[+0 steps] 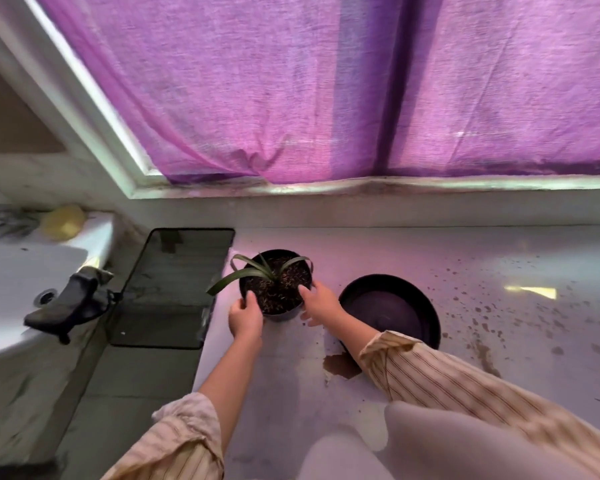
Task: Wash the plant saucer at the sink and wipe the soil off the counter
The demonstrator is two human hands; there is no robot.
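Observation:
A small black plant pot [278, 287] with dark soil and thin green leaves stands on the white counter [284, 368]. My left hand [245, 318] grips its left side and my right hand [317, 301] grips its right side. Just right of the pot lies the round black plant saucer [390, 311], partly hidden by my right forearm. Specks of soil [489, 320] are scattered over the counter to the right, and a brown puddle [342, 367] sits by the saucer's near edge. The white sink [18, 289] is at the far left.
A dark cloth [71, 304] hangs over the sink's right rim. A yellow sponge [63, 221] and a tap [0, 225] sit behind the basin. A dark glass shelf [174, 289] bridges sink and counter. A purple curtain [326, 84] covers the window behind.

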